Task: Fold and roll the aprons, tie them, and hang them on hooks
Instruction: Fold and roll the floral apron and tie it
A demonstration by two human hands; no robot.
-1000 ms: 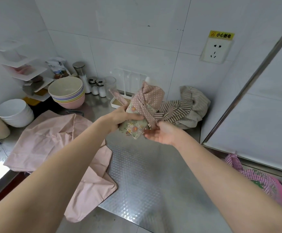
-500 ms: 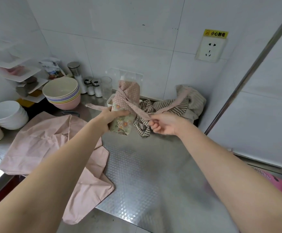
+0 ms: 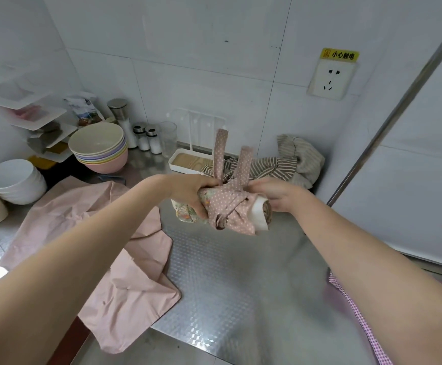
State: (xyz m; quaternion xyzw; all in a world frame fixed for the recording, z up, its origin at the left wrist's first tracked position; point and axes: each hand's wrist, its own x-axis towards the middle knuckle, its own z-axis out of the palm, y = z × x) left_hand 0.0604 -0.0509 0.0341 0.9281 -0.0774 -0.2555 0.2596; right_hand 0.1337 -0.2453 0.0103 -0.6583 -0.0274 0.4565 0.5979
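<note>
Rolled apron is held in the air above the metal counter, between both hands, roughly level. It is pink with white dots on the outside, floral print at its left end, white edge at its right end.

Left hand grips the roll's left end, fingers curled around the floral part. Right hand is at the right end, fingers curled against the roll near the knot; whether it pinches a strap or just the roll is hard to tell.

Dotted straps are wrapped across the middle of the roll and crossed; two strap ends stick up between the hands.

Plain pink apron lies spread flat on the counter's left side, one corner hanging over the front edge. Striped apron sits crumpled at the back by the wall, behind the roll. Pink checked cloth shows under the right forearm at the lower right.

Stack of pastel bowls and stack of white bowls are back left, shakers beside them. Wall socket is upper right.
</note>
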